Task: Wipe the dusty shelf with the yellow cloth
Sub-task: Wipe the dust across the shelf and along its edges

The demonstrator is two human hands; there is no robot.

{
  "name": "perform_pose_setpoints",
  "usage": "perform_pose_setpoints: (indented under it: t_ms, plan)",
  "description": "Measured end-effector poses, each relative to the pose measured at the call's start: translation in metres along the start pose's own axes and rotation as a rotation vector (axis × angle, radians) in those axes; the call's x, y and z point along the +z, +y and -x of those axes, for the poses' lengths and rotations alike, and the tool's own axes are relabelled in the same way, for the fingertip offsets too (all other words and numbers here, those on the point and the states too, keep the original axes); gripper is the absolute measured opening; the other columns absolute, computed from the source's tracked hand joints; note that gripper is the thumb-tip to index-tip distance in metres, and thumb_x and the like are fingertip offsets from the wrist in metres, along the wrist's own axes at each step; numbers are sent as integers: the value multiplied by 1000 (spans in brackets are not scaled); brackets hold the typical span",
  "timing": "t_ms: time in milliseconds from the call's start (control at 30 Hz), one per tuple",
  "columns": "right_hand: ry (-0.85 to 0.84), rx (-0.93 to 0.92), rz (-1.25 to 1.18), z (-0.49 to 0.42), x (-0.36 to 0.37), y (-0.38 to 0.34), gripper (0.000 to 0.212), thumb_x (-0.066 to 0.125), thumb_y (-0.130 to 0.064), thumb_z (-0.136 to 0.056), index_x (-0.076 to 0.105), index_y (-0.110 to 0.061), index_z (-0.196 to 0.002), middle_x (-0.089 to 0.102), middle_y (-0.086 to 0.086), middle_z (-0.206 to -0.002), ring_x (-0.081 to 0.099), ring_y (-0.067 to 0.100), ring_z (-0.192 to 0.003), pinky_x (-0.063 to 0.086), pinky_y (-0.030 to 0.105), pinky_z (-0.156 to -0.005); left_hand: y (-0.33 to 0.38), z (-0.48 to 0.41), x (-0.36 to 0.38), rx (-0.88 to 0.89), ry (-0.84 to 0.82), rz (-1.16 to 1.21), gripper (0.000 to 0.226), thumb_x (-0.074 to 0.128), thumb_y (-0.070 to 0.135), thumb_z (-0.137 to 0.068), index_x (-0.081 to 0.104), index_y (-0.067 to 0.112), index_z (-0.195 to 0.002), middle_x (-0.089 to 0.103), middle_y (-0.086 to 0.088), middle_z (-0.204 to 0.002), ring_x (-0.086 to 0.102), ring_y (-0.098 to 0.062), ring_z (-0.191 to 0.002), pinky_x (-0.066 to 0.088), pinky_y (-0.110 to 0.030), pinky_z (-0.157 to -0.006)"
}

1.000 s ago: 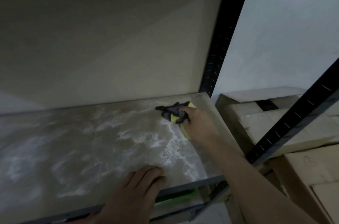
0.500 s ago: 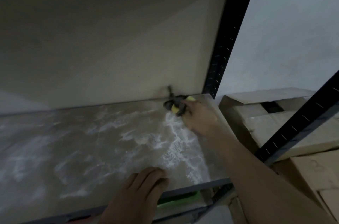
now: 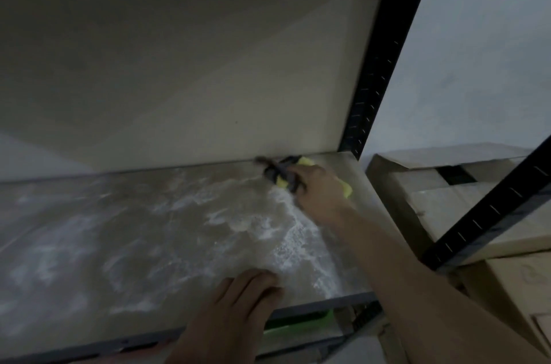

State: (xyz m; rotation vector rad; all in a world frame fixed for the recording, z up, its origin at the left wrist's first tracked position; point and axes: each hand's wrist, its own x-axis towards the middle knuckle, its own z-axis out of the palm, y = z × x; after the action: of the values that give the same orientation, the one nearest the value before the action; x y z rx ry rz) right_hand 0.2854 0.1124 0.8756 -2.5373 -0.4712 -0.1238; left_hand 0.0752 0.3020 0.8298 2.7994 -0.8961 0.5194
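The dusty shelf (image 3: pixel 119 229) is a brown board streaked with white powder, thickest in a ridge right of the middle. My right hand (image 3: pixel 320 189) is at the shelf's far right corner by the back wall and grips the yellow cloth (image 3: pixel 346 191), which has dark grey parts sticking out to the left of my fingers. The cloth presses on the board. My left hand (image 3: pixel 232 313) lies flat on the shelf's front edge, fingers together, holding nothing.
A black slotted upright (image 3: pixel 375 59) stands at the back right corner and another (image 3: pixel 489 214) crosses at the right. Cardboard boxes (image 3: pixel 432 184) are stacked right of the shelf. Something green (image 3: pixel 298 323) shows under the front edge. The board above is close overhead.
My right hand has pushed the cloth away from me, from mid-depth on the right side up to the back corner. My left hand has stayed on the front edge.
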Motion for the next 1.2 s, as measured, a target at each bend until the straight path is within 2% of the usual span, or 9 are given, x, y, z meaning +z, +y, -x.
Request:
perform_pose_setpoints:
  t_ms: [167,233,367,567,733,833,967,1100,1200]
  plan:
    - [370,175,121,-16,-38,25,35,53,-14,-81,64,-22,-113,69,7,-109,63,31,-98,53,37,-82,3,-3,-3,-7,-21,-32,35,48,33,-92,76,25,-112,68,4,-129,51,-17,-126,36,-30,-95]
    - [329,351,162,-18,-37,39,35,50,-10,-82,59,-5,-116,62,19,-118,57,40,-104,45,42,-87,3,-2,-3,-6,-15,-34,34,49,33,-92,77,25,-111,69,4,-129,51,-17,-126,37,-30,-94]
    - [140,351,321,-19,-20,23,33,47,-30,-91,59,-17,-119,62,5,-124,52,29,-119,44,38,-94,2,-3,-4,3,10,-67,34,50,30,-91,77,25,-111,70,3,-128,52,-17,-125,37,-31,-95]
    - [-59,-63,143,3,-5,-14,35,51,-18,-89,64,-25,-121,71,8,-101,66,28,-90,50,28,-70,1,-4,-7,15,-34,-65,38,47,32,-88,78,27,-110,71,5,-127,50,-16,-125,37,-33,-95]
    - [294,304,184,-6,-43,17,42,49,-20,-82,62,-24,-122,67,11,-113,60,35,-105,48,37,-87,0,-3,-6,21,-10,-45,38,50,26,-85,80,23,-108,72,1,-125,52,-18,-123,40,-32,-92]
    - [128,292,344,-2,-28,16,33,48,-29,-92,61,-23,-121,64,4,-121,56,29,-115,47,32,-93,-1,-1,-3,8,1,-29,37,51,25,-87,79,23,-110,71,1,-127,54,-19,-123,43,-31,-94]
    - [-187,129,3,12,-12,-6,39,51,-11,-94,56,-13,-133,62,12,-125,60,31,-114,48,27,-91,0,1,-7,37,-32,-32,38,50,28,-88,76,24,-116,66,3,-131,53,-18,-125,52,-33,-95]
    - [183,227,-19,26,-47,0,31,55,-12,-82,55,-32,-105,65,6,-101,63,22,-85,45,24,-67,0,-3,-17,38,-29,-36,41,46,31,-89,77,27,-116,69,6,-127,50,-16,-123,53,-32,-96]
    - [245,389,219,41,-66,18,31,53,-20,-84,52,-22,-114,56,13,-114,58,37,-100,50,39,-78,-5,5,-24,16,31,34,37,48,32,-94,74,24,-119,67,5,-128,49,-15,-123,46,-29,-99]
